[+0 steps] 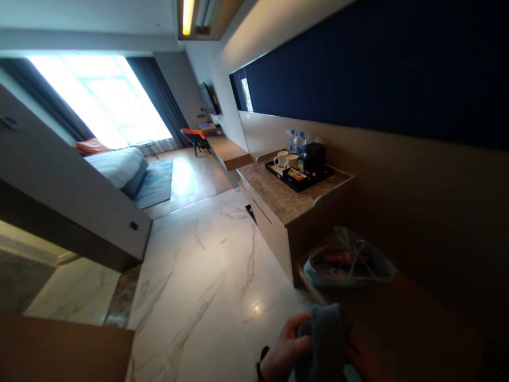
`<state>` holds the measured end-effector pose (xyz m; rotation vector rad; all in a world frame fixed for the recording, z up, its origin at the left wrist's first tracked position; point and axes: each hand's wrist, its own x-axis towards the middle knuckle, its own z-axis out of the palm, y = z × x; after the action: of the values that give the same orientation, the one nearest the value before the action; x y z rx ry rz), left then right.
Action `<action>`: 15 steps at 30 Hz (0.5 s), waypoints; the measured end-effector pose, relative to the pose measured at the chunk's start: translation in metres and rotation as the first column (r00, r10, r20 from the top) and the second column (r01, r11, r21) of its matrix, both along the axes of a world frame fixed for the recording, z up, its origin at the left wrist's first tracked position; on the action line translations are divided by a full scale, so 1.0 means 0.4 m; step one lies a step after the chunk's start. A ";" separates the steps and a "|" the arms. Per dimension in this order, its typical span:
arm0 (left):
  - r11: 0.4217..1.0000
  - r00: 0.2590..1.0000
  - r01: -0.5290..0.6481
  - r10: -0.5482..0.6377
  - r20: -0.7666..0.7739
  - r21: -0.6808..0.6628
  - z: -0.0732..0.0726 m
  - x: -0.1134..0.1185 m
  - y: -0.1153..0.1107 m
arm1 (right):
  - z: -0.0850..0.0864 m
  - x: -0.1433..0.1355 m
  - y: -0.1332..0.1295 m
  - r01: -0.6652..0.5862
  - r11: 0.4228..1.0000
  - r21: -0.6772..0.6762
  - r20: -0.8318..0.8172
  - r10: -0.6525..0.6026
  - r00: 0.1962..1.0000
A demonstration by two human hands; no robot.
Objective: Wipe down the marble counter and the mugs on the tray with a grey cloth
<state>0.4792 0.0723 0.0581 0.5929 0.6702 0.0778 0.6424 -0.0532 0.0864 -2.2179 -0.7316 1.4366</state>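
Note:
At the bottom edge, my left hand (pixel 288 345) is closed around a folded grey-blue cloth (pixel 328 337), its thumb lying along the near face. A dark band circles that wrist. My right hand (pixel 360 354), dim in shadow, grips the cloth from the other side, with its fingers partly hidden. The cloth is held above a low brown bench top (pixel 401 329). Just beyond the hands, a translucent plastic bag (pixel 350 265) rests on the bench, and something reddish shows inside it.
A stone-topped cabinet (pixel 262 183) holds a black tray (pixel 301 185), white mugs (pixel 291 161), water bottles (pixel 301 142) and a black kettle-like appliance (pixel 315 158). Marble floor (pixel 199 276) runs left towards a bed (pixel 115 164) and an orange chair (pixel 193 135). A wall (pixel 79 175) stands at left.

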 end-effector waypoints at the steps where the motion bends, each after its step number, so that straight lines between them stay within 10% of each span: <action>1: 0.999 0.999 -0.043 0.043 0.006 0.000 -0.009 -0.027 0.029 | -0.030 -0.018 0.039 -0.028 1.000 0.005 -0.056 0.028 0.998; 7: 0.979 0.987 -0.153 0.157 -0.019 0.133 -0.068 -0.215 0.251 | -0.177 -0.158 0.292 -0.103 0.987 0.123 -0.092 0.114 0.989; 15: 0.903 0.852 -0.253 0.378 -0.362 0.348 -0.211 -0.507 0.444 | -0.264 -0.277 0.591 -0.187 0.943 0.276 -0.027 0.202 0.979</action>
<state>0.2764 0.2501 -0.0264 0.7854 1.1942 0.3741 0.5317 0.1834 -0.0193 -1.9332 -1.0854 1.3846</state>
